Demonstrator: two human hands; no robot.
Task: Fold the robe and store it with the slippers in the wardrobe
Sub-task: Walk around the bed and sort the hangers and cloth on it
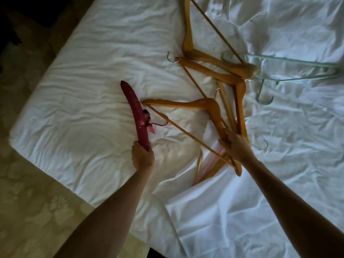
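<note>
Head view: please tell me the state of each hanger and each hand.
Red padded hanger: gripped at one end by left hand.
Wooden hangers: lying piled on bed sheet.
Nearest wooden hanger: gripped by right hand.
Green hangers: lying untouched.

We are in a bedroom, likely in a home or hotel: a bed (83, 90) with a rumpled white sheet fills most of the frame, wooden hangers (208, 69) lie scattered at upper right, and pale floral-patterned carpet (28, 202) shows at lower left.
</note>
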